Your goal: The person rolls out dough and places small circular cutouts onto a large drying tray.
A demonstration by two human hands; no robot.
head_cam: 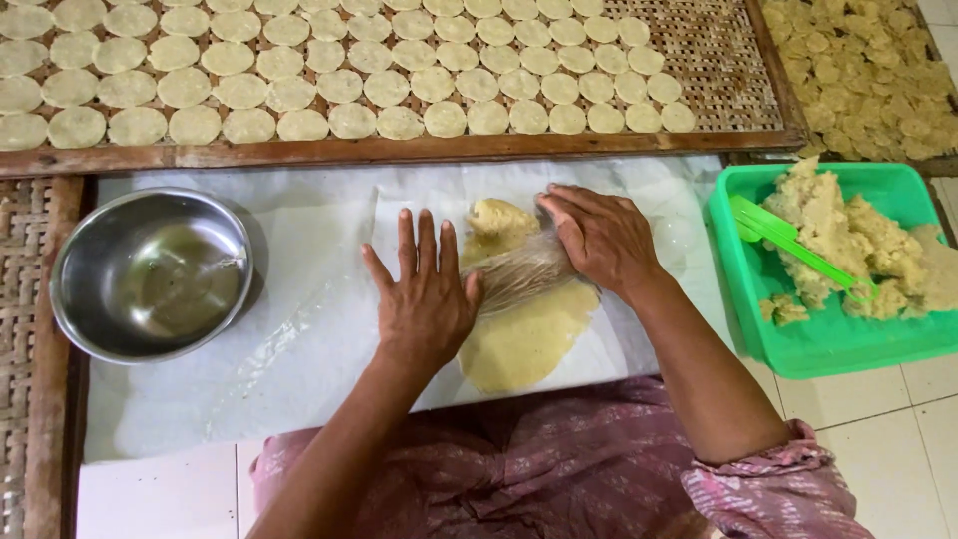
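**Two Hands Press a Roller on Soft Dough**

A white sheet [299, 329] covers a low work place on a pale tiled floor [878, 439]. The person sits at the near edge, in purple patterned clothes [559, 469].

Both hands are on a see-through roller [524, 269] that lies across a flat, yellow piece of dough [529, 339]. The left hand [424, 294] is open and flat. Its fingers are straight and a little spread, and they point away from the person. Its thumb side touches the left end of the roller. It does not grip anything. The right hand [599, 240] is open too, with the fingers close together. Its palm and fingers press down on the right end of the roller. It does not close around it.

The dough sits in the middle of the white sheet, right between the hands. Part of it is flat and round near the person. A thicker lump shows above the roller.

To the left, well apart from the hands, is a shiny metal bowl [150, 274]. To the right is a green plastic tub [828, 344] with big lumps of dough [848, 235] and a green tool [798, 245] lying on them.

At the far side is a woven tray [718, 70] with a wooden frame. Many small round dough discs [339, 85] lie on it in rows. Another tray [933, 165] at the top right holds a heap of pale pieces [858, 70].
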